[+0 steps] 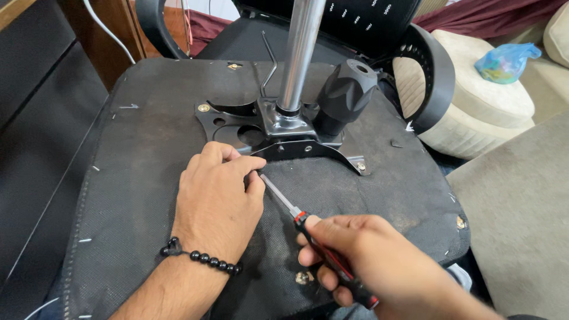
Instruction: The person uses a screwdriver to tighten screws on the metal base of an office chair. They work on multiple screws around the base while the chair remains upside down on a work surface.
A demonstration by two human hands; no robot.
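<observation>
Left of the metal column (299,56) the seat underside (142,130) is free; right of it, the black knob (345,95) blocks passage.

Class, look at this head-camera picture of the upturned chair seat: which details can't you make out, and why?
- Screwdriver tip: hidden under the left hand.
- Any screw there: covered by the same fingers.
- Metal column: top cut off by the upper edge.
- Right hand: wrist leaves the bottom edge.

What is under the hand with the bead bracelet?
The left hand rests on the chair seat's dark underside, at the edge of the black metal plate. The screwdriver in the right hand points under its fingers. The tip and any screw there are covered.
</observation>
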